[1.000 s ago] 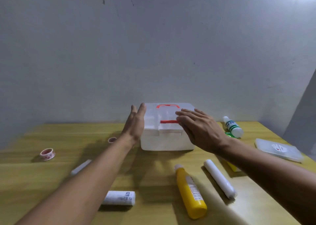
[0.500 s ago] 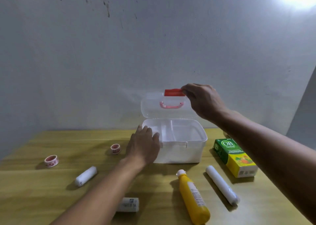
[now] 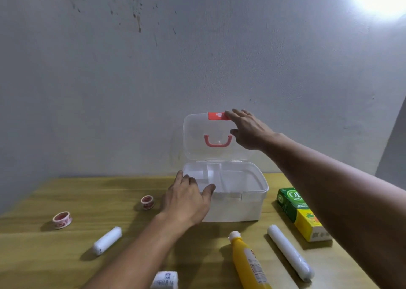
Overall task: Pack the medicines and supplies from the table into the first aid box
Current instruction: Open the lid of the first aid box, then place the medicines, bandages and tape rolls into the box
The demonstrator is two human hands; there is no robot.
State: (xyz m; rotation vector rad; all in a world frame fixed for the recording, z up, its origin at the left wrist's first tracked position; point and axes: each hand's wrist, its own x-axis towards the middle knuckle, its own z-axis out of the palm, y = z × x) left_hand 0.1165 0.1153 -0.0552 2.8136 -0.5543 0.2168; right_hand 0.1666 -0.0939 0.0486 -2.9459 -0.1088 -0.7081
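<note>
The white first aid box (image 3: 239, 209) stands open at the table's back middle, its clear lid (image 3: 197, 139) upright with a red latch (image 3: 217, 116) and red handle. My right hand (image 3: 250, 130) rests on the lid's top right edge beside the latch, fingers spread. My left hand (image 3: 186, 198) presses the box's front left corner. Around the box lie a yellow bottle (image 3: 248, 262), a long white roll (image 3: 290, 255), a green and yellow carton (image 3: 301, 214), a short white roll (image 3: 107, 240), a wrapped bandage (image 3: 164, 280) and two tape rolls (image 3: 62, 219) (image 3: 147, 202).
The wooden table (image 3: 66, 262) runs up to a grey wall just behind the box. My right forearm crosses above the carton and the table's right side. A bright lamp glares at the top right.
The lid went from closed to fully upright, lifted by my right hand. My left hand moved from the box's left side to its front left corner. The view tilted up.
</note>
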